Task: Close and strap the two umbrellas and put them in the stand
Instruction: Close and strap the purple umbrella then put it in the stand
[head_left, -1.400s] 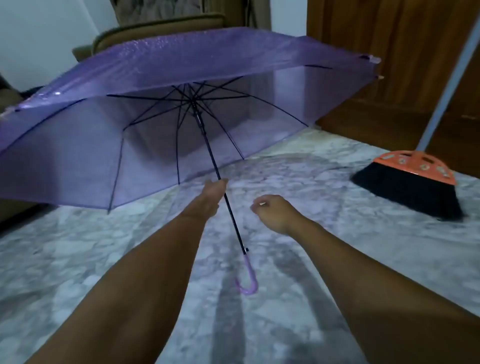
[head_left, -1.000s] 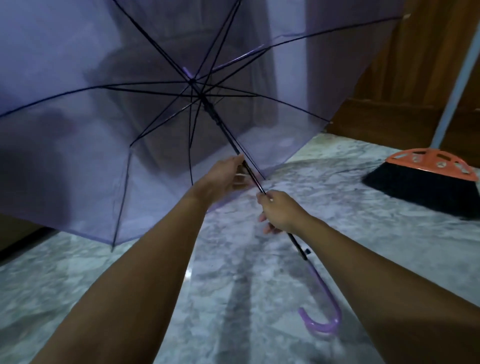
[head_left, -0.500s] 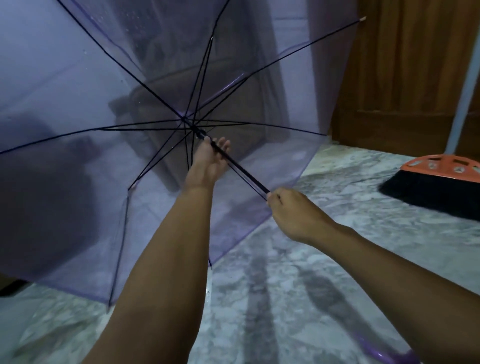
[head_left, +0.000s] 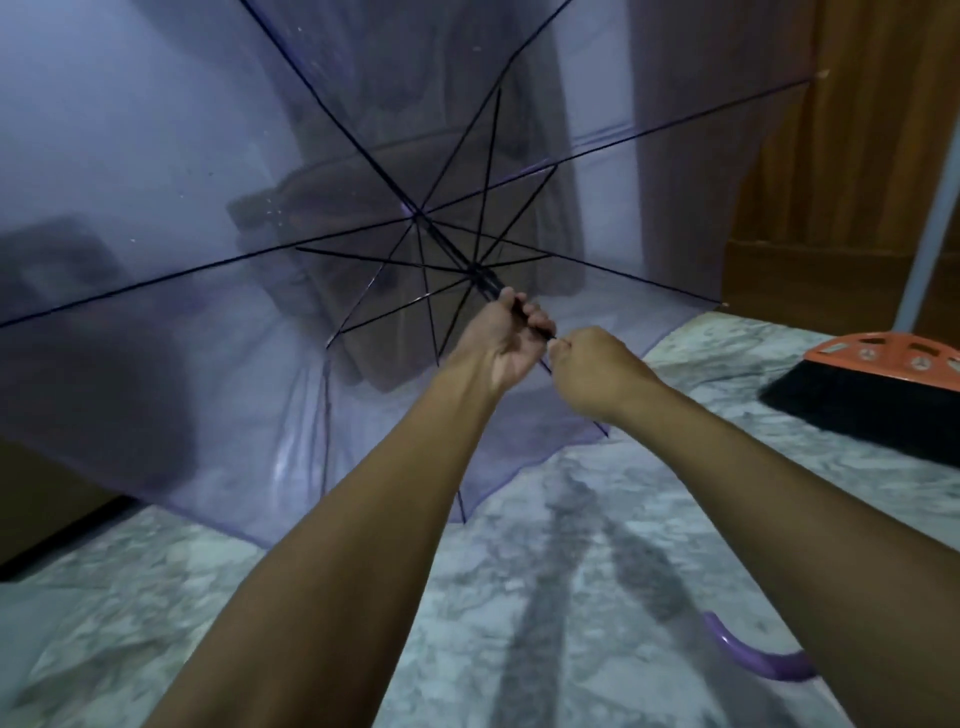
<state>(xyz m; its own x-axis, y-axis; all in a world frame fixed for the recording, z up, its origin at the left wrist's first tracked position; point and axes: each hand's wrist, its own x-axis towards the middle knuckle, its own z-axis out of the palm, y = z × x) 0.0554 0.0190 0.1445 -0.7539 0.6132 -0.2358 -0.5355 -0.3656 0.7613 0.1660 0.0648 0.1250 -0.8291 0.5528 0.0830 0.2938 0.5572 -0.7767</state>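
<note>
The umbrella (head_left: 171, 171) is see-through purple and wide open. It is up off the floor (head_left: 545, 597), tipped so the inside faces the person. Its thin black ribs spread out from the middle like a star. The bottom edge of the purple sheet hangs down close to the floor.

The left hand (head_left: 501, 340) is closed around the black pole (head_left: 447, 249), right under the spot where the short ribs meet. Its fingers (head_left: 535, 317) curl over the pole. The right hand (head_left: 592, 369) is a closed fist on the same pole, just below the left hand. The two hands are almost touching. Both bare arms reach forward from the bottom of the view.

The purple hooked handle (head_left: 753, 657) peeks out low on the right, partly hidden behind the right arm.

The floor is grey and white marble. A broom (head_left: 872, 384) with an orange top and black bristles rests on it at the right, well apart from the hands. Behind it is a brown wooden wall (head_left: 857, 156). Dark furniture shows blurry through the purple sheet.
</note>
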